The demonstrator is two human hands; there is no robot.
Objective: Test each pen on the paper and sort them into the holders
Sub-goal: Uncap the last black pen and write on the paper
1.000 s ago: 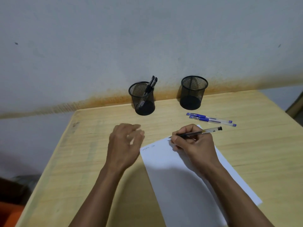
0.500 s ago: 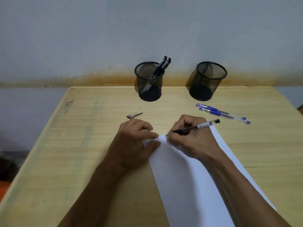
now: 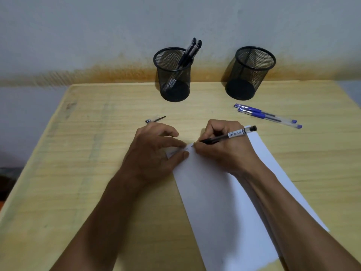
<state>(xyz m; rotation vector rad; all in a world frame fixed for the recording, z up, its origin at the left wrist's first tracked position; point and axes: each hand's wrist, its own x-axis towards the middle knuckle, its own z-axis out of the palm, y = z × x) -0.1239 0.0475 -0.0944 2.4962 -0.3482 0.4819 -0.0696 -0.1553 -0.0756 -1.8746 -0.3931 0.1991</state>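
Head view: right hand [image 3: 220, 151] pinches a black-gripped clear pen [image 3: 227, 136], tip touching the white paper sheet's [image 3: 218, 202] top corner on the pale wooden table [image 3: 97, 153]. Left hand [image 3: 154, 153] lies flat, fingers loosely spread, pinning that corner. Scribbles under the fingertips are too blurred to read.

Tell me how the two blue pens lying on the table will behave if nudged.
The blue pens look round-barrelled, so they'd probably roll on the smooth table. Their clear plastic bodies suggest they're light and easily knocked.
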